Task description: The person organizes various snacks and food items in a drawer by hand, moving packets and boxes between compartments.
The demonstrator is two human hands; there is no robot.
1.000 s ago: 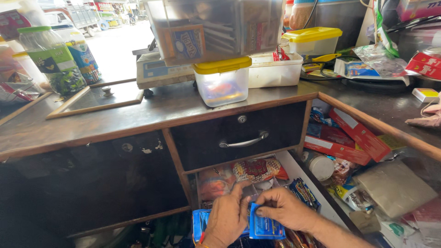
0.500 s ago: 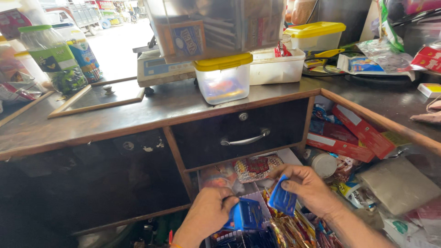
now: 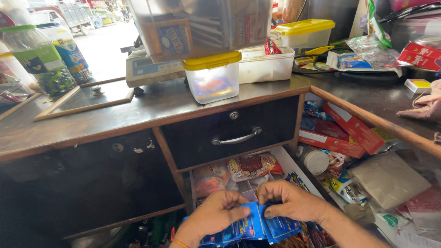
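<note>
Both my hands are low in the head view, over an open lower drawer (image 3: 294,164) full of snack packets. My left hand (image 3: 215,216) and my right hand (image 3: 292,201) pinch the same strip of small blue sachets (image 3: 255,227), fingertips nearly touching at its top edge. The strip hangs down below the hands and runs out of the bottom of the view. Behind my hands lie a red-and-white snack packet (image 3: 251,166) and an orange packet (image 3: 209,180) in the drawer.
A dark drawer with a metal handle (image 3: 236,138) sits above, under a brown counter (image 3: 115,117). On the counter stand a yellow-lidded plastic box (image 3: 212,77), a weighing scale (image 3: 149,70) and jars (image 3: 41,62). Red cartons (image 3: 349,131) and bags fill shelves on the right.
My hands have come back together on the blue sachets; half a second ago they were apart, each holding a separate part of the strip.
</note>
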